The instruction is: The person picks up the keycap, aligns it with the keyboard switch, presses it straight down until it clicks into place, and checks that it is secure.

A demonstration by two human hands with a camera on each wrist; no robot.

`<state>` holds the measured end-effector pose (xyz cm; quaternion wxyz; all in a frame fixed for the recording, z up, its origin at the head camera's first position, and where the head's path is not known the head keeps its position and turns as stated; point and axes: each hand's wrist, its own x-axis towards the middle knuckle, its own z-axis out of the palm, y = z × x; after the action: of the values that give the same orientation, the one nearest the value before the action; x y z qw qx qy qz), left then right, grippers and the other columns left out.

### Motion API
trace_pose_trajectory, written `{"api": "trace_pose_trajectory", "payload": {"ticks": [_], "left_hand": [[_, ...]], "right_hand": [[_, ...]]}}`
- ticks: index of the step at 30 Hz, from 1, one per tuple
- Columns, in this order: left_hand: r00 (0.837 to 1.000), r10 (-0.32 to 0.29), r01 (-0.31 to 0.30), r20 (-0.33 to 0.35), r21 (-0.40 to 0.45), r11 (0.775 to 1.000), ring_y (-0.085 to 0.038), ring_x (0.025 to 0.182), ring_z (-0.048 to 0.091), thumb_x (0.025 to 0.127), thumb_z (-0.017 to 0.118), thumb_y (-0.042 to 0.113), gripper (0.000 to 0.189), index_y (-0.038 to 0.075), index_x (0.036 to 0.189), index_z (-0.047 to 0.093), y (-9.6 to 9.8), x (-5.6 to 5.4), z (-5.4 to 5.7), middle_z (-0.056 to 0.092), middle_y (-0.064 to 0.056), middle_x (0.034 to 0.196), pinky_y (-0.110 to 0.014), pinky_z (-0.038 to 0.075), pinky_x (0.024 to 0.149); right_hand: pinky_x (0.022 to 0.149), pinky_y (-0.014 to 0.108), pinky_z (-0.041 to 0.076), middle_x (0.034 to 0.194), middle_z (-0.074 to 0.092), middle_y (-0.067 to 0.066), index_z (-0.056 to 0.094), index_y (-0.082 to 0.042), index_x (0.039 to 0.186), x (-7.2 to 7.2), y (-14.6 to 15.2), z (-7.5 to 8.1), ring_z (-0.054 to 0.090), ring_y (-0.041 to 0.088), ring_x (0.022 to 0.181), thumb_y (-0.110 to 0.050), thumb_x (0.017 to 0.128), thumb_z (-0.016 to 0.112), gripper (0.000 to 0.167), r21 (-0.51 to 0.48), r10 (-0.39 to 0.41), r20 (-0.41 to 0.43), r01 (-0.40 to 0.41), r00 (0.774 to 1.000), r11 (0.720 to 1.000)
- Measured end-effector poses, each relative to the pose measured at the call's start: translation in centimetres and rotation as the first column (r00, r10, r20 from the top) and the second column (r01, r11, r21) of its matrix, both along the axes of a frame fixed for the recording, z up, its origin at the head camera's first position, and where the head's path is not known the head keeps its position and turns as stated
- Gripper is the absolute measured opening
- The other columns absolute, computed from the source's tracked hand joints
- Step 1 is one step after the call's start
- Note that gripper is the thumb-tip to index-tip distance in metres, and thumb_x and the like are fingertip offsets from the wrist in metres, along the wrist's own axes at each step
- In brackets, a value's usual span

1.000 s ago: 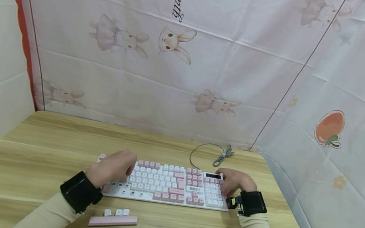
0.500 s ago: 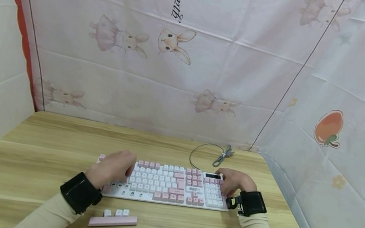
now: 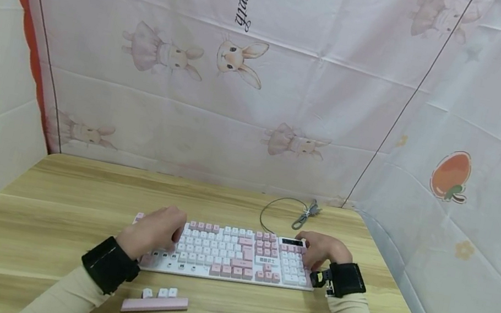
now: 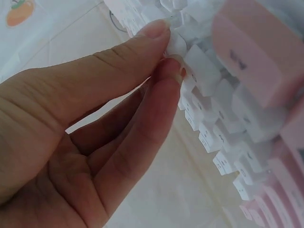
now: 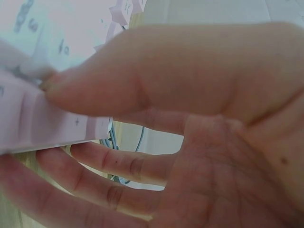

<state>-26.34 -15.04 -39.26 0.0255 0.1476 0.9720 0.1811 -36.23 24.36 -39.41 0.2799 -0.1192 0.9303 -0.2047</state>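
Note:
A white and pink computer keyboard (image 3: 228, 280) lies across the table. My left hand (image 3: 153, 230) is over its left part, thumb and index finger pinching a small white keycap (image 4: 176, 45) among the key rows, seen in the left wrist view; the fingertips partly hide it. Bare switches (image 3: 181, 266) show along the lower left rows. At the keyboard's right end, my right hand (image 3: 325, 250) grips the edge, with the thumb (image 5: 95, 90) on the keys and the other fingers along the outer side. In front lie a long pink space bar (image 3: 155, 305) and several loose white keycaps (image 3: 163, 293).
A tied grey cable (image 3: 302, 219) runs from behind the keyboard on the wooden table (image 3: 89, 184). Printed cloth walls (image 3: 251, 151) stand at the back and both sides. Each wrist wears a black strap (image 3: 348, 279).

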Motion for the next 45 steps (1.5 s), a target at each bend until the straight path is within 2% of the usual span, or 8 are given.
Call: {"api": "trace_pose_trajectory", "payload": {"ticks": [15, 24, 31, 45], "left_hand": [[1.000, 0.003, -0.003, -0.012, -0.022, 1.000, -0.016, 0.064, 0.053, 0.073, 0.085, -0.008, 0.027, 0.010, 0.069, 0.065, 0.2, 0.3, -0.1, 0.057, 0.001, 0.066, -0.030, 0.044, 0.061], [0.996, -0.021, 0.014, -0.089, -0.087, 0.996, -0.016, 0.065, 0.050, 0.073, 0.082, -0.012, 0.034, 0.011, 0.066, 0.059, 0.5, 0.6, -0.5, 0.053, 0.000, 0.068, -0.030, 0.042, 0.061], [0.996, -0.008, -0.001, -0.091, -0.092, 0.996, -0.015, 0.063, 0.050, 0.073, 0.082, -0.012, 0.035, 0.013, 0.065, 0.058, 0.5, 0.3, -0.7, 0.053, 0.001, 0.066, -0.028, 0.041, 0.059], [0.995, -0.017, 0.010, -0.103, -0.068, 0.998, -0.016, 0.063, 0.050, 0.076, 0.075, -0.016, 0.034, 0.013, 0.064, 0.060, 0.6, -0.3, -1.0, 0.053, 0.002, 0.065, -0.030, 0.040, 0.060]], "right_hand": [[0.076, 0.040, 0.062, 0.131, 0.054, 0.023, 0.048, -0.006, 0.147, -0.3, -0.2, -0.4, 0.067, 0.025, 0.089, 0.003, 0.076, 0.076, 0.076, 0.008, 0.015, -0.008, -0.015, 1.000, 1.000], [0.078, 0.041, 0.062, 0.133, 0.054, 0.023, 0.048, -0.006, 0.147, -0.4, -0.3, -0.5, 0.067, 0.025, 0.091, 0.003, 0.077, 0.077, 0.076, 0.015, 0.010, 0.004, -0.010, 1.000, 1.000], [0.078, 0.040, 0.061, 0.134, 0.053, 0.023, 0.048, -0.007, 0.147, -0.3, -0.3, -0.4, 0.066, 0.024, 0.091, 0.002, 0.078, 0.077, 0.076, 0.023, 0.009, -0.001, -0.009, 1.000, 1.000], [0.078, 0.041, 0.061, 0.134, 0.052, 0.025, 0.047, -0.005, 0.147, -0.1, -0.1, 0.0, 0.065, 0.026, 0.094, 0.004, 0.076, 0.076, 0.078, -0.001, 0.001, 0.009, -0.001, 1.000, 1.000]]}}
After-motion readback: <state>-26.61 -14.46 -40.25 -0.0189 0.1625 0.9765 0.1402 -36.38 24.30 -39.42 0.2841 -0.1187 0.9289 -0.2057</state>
